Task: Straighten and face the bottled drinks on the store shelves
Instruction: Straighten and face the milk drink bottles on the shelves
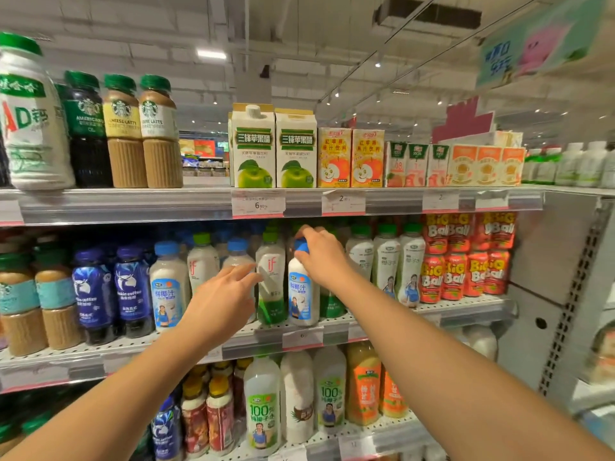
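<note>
The right hand (319,254) curls over the blue cap of a white plastic coconut drink bottle with a blue label (300,291) and holds it by the top. This bottle stands at the front edge of the middle shelf (336,331), near the middle of the row. The left hand (221,302) reaches in with loose, spread fingers and holds nothing; its fingertips are just beside a clear bottle with a green bottom and green cap (271,281), but I cannot tell if they touch it. The white bottle looks full, so it is likely a bit heavy. Its plastic is smooth and could slip. The cap is a good place to turn it, and a hand on the body would keep it from tipping. Bottles stand close on both sides, so there is little room. More green-capped white bottles (386,261) stand to the right, then red Big Ball cans (466,274) near the shelf's right end. Dark blue coffee bottles (113,287) stand to the left. Green apple cartons (254,148) sit on the top shelf.
</note>
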